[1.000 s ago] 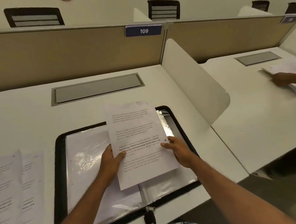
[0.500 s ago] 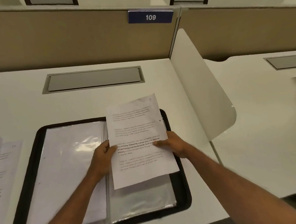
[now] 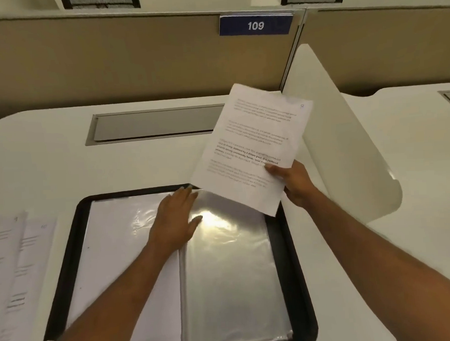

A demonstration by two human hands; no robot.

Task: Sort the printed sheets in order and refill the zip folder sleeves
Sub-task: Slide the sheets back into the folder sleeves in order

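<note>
Your right hand (image 3: 296, 183) pinches a printed sheet (image 3: 251, 145) above the desk (image 3: 49, 166). Your left hand (image 3: 175, 220) lies flat, fingers straight, on the open zip folder (image 3: 293, 258).

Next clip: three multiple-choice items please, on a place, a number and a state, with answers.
1. The loose sheets lie: A) left of the folder B) inside it C) on the floor
2. The blue sign reads: A) 106 B) 109 C) 901
3. The right hand is: A) resting flat B) hanging idle C) pinching a sheet
Answers: 1 A, on the desk beside its left edge; 2 B, white digits show it; 3 C, thumb atop the sheet.
</note>
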